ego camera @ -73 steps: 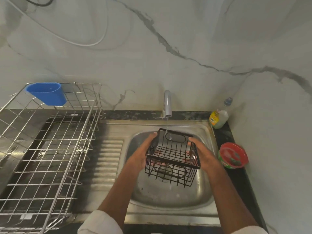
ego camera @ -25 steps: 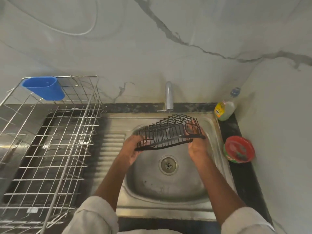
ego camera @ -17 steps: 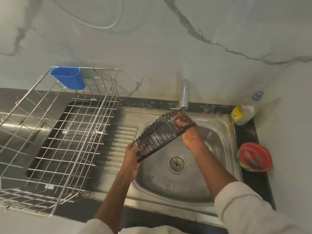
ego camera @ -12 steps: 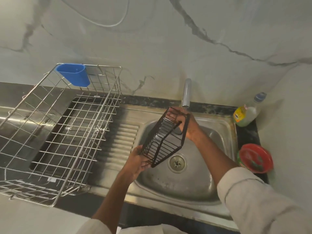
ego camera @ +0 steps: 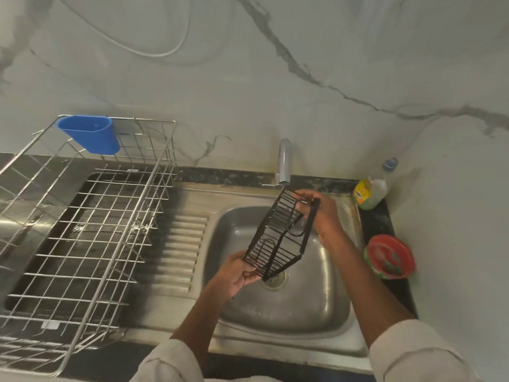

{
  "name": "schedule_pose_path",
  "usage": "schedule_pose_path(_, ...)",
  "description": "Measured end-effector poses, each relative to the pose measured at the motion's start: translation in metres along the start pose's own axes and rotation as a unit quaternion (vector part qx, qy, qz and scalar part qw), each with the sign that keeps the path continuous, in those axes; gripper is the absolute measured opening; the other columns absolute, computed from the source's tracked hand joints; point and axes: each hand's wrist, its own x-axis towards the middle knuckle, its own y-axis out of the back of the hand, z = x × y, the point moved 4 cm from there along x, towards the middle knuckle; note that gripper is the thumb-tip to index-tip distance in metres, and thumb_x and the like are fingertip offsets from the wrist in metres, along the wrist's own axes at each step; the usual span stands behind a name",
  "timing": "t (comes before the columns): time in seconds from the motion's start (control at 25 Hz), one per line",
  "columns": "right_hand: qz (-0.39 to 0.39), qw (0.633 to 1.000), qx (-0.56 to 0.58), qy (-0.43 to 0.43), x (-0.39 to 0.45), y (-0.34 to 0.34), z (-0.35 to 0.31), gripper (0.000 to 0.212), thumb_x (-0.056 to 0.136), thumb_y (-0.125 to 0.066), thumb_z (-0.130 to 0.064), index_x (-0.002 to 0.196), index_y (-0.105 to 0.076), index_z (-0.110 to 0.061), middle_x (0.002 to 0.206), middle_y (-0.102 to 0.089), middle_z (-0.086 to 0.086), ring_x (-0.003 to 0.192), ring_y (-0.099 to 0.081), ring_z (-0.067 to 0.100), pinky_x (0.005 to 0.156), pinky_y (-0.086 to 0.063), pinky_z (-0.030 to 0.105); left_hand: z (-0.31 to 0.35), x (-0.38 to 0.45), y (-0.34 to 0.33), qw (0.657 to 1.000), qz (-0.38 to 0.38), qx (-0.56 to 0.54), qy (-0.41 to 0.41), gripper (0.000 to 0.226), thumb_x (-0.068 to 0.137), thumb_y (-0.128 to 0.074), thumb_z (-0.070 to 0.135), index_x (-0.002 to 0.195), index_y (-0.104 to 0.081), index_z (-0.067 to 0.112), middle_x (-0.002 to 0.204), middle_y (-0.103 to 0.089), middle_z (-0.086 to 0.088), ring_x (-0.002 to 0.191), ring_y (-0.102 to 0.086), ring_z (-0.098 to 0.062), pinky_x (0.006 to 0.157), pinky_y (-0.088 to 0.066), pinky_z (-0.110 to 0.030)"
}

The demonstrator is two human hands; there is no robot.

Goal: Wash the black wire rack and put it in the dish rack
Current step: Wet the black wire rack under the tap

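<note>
Two hands are holding one black rack (ego camera: 278,235) tilted over the sink (ego camera: 289,323) | left hand (ego camera: 237,275) fingers are pinching its lower end, right hand (ego camera: 321,213) fingers are gripping its top | one dish rack (ego camera: 82,230) is standing left, one blue cup (ego camera: 89,133) hanging on it | one bottle (ego camera: 373,190), one red bowl (ego camera: 391,256) are sitting on the counter at right

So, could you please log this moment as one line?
black wire rack: tilted over sink | left hand: lower end | right hand: upper end | dish rack: awaiting

no readable text, yellow label on the soap bottle (ego camera: 370,194) too blurred to read
</note>
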Motion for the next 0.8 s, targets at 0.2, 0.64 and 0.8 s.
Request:
schedule_pose_path(0.2, 0.11, 0.977, 0.158, -0.089, -0.025, 0.049, 0.034, 0.024, 0.102, -0.06, -0.009, 0.123, -0.071, -0.011, 0.115, -0.075, 0.009, 0.112, -0.07, 0.031, 0.091, -0.059, 0.043, 0.014, 0.01, -0.04, 1.0, 0.007, 0.021, 0.003, 0.038, 0.095, -0.043, -0.029, 0.107, -0.062, 0.002, 0.099, -0.076, -0.014, 0.104, -0.071, -0.036, 0.109, -0.052, -0.054)
schedule_pose_path(0.64, 0.054, 0.994, 0.084, -0.046, -0.102, 0.028, -0.008, 0.052, 0.09, -0.072, -0.056, 0.136, -0.055, -0.038, 0.128, -0.071, -0.005, 0.116, -0.069, 0.018, 0.096, -0.054, 0.049, 0.052, 0.001, -0.012, 0.95, 0.148, 0.145, -0.234, 0.05, 0.089, -0.064, -0.019, 0.123, -0.057, 0.018, 0.115, -0.066, -0.002, 0.091, -0.064, -0.008, 0.079, -0.053, -0.015)
schedule_pose_path(0.8, 0.003, 0.998, -0.023, -0.062, -0.09, 0.003, -0.015, 0.077, 0.068, -0.09, -0.053, 0.133, -0.051, -0.039, 0.117, -0.071, -0.015, 0.114, -0.068, 0.015, 0.093, -0.055, 0.047, 0.046, -0.009, 0.022, 0.932, 0.152, 0.174, -0.279, 0.055, 0.091, -0.072, -0.01, 0.129, -0.052, 0.024, 0.12, -0.069, -0.001, 0.098, -0.069, -0.006, 0.092, -0.059, -0.03)
